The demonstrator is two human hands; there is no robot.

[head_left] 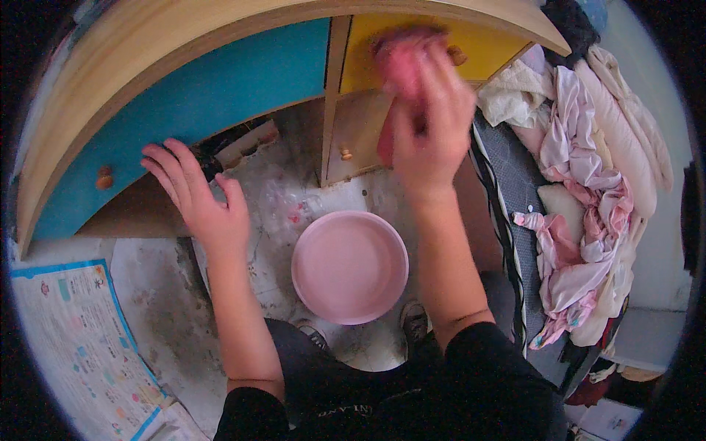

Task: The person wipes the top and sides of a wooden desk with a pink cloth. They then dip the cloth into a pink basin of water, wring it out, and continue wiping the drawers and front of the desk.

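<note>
My right hand [435,121] is closed round a pink cloth [403,65] and presses it to the yellow drawer front [362,55], left of its wooden knob [457,55]. Motion blurs the cloth and the fingertips. Part of the cloth hangs below the palm. My left hand [193,187] holds nothing; its fingers are stretched out and apart against the lower edge of the blue drawer front [243,84], to the right of that drawer's round knob [104,177]. Between my forearms, a round pink basin [349,268] stands on the floor by my feet.
On the right, a mattress [507,173] carries heaped pink and white bedding [588,220]. A blue-edged printed sheet [81,331] lies at lower left. Below the yellow drawer is a wooden cabinet door [360,132] with a small knob. Clear plastic [290,206] lies behind the basin.
</note>
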